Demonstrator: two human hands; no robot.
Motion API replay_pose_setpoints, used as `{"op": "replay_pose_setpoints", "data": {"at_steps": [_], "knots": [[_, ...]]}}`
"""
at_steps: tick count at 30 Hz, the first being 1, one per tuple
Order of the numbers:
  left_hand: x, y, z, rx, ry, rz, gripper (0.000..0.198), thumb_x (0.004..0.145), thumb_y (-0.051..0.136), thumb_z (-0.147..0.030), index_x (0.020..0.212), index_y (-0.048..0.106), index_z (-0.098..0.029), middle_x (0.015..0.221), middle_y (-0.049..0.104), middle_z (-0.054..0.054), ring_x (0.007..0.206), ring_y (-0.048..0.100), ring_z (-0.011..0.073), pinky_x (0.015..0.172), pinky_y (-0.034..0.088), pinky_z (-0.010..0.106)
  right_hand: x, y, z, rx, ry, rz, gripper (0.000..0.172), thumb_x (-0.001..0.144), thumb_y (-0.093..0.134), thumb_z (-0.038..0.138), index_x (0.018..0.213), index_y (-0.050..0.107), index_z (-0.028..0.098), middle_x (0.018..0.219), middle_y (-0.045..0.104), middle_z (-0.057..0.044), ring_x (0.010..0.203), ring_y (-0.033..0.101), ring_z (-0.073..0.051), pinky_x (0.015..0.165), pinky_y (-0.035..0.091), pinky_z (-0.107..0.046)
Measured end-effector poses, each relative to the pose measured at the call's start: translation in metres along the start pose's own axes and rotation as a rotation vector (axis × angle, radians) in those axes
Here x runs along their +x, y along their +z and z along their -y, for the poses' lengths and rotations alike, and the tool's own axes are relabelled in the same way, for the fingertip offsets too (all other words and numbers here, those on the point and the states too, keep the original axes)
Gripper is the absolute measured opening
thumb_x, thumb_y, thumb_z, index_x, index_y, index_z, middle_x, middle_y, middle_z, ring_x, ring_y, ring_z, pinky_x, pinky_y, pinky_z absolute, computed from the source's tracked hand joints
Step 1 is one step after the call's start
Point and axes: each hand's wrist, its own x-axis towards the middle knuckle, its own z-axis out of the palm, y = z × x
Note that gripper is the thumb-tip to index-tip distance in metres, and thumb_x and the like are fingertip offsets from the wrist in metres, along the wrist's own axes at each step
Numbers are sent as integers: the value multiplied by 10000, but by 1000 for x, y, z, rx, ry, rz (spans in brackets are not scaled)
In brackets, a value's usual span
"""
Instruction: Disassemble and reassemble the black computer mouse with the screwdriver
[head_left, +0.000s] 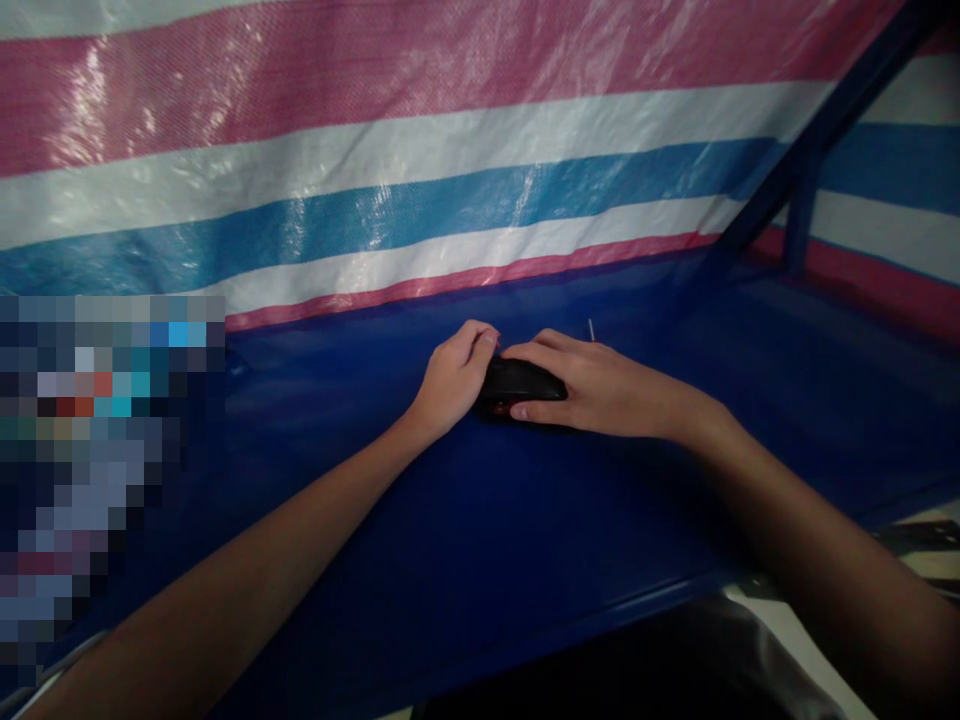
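A black computer mouse (526, 380) rests on the blue tabletop (480, 530) in the middle of the view. My right hand (611, 388) grips it from the right, thumb along the near side and fingers over the far side. At the mouse's left end is my left hand (456, 372), with its fingers curled in and thumb pressed against them. What those fingers hold, if anything, is hidden. A thin pale stick-like piece (590, 329) shows just beyond my right hand.
A striped red, white and blue plastic sheet (420, 210) hangs along the table's far side. Dark blue frame bars (799, 180) slant down at the right. A blurred-out screen-like area (97, 430) covers the left side.
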Motion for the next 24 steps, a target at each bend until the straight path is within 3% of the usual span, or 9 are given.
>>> {"op": "replay_pose_setpoints", "data": {"at_steps": [6,11,15,20,24], "knots": [[-1,0,2,-70,4,-40,374,953,278,-416,913,572,-189,899,653,29,862,604,141,800,457,287,-1,1,3,-1,-14,47,494,803,534,577,1183,496,264,1059,543,-56,906,596,-239,754,464,-383],[-1,1,2,-77,-2,-18,383,952,279,-428,923,576,-188,897,648,29,865,603,142,798,459,291,-1,4,3,-9,-23,97,486,809,564,500,1208,473,239,1107,527,-75,948,584,-254,781,467,-400],[-2,0,0,-108,19,23,360,953,290,-417,934,568,-190,906,643,24,870,600,140,823,456,302,0,5,-3,-37,-46,58,457,858,515,444,1253,450,225,1141,525,-92,1010,570,-258,807,462,-391],[-3,1,-3,-77,119,178,258,913,410,-385,1032,530,-189,1041,621,51,998,579,172,913,436,354,3,7,-19,-78,-3,-3,510,857,513,442,1299,419,205,1129,550,-104,1009,574,-268,840,447,-405],[-2,2,1,-59,153,347,592,723,676,-427,1206,425,-194,1244,536,114,1139,529,255,969,418,438,3,5,-30,-8,-7,1,526,833,541,470,1278,453,204,1104,577,-98,985,577,-262,825,447,-394]]}}
